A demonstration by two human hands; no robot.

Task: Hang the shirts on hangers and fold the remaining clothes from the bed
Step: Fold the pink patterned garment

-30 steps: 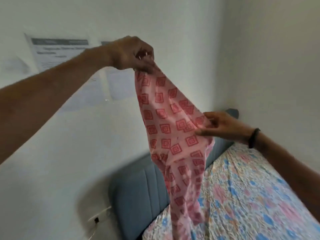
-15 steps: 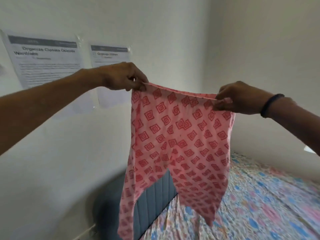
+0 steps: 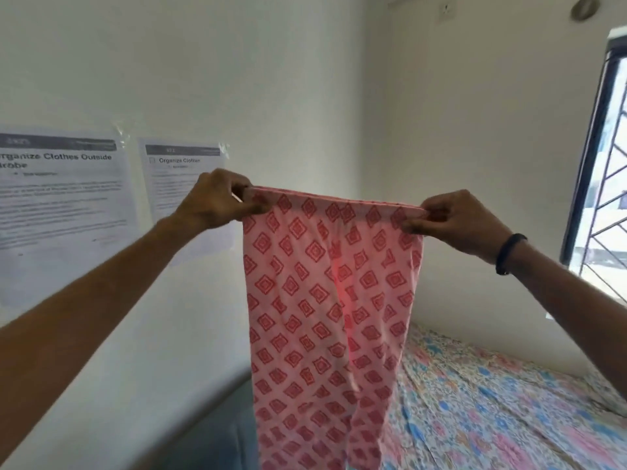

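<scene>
While the left hand point(image 3: 217, 200) pinches one end of the waistband and the right hand point(image 3: 454, 220) pinches the other, the pink patterned trousers point(image 3: 330, 317) are held taut in the air, hanging above the floral bed point(image 3: 492, 412). Two printed sheets point(image 3: 64, 184) are taped to the left wall.

The left wall sheet point(image 3: 61, 195) reads "Organize Clothes Outside" — the right wall sheet point(image 3: 185, 184) reads "Organize Clothes"; smaller print is illegible.

The trousers point(image 3: 325, 300) hang between both hands, before the wall sheets point(image 3: 68, 184), bed point(image 3: 509, 408) behind right.
</scene>
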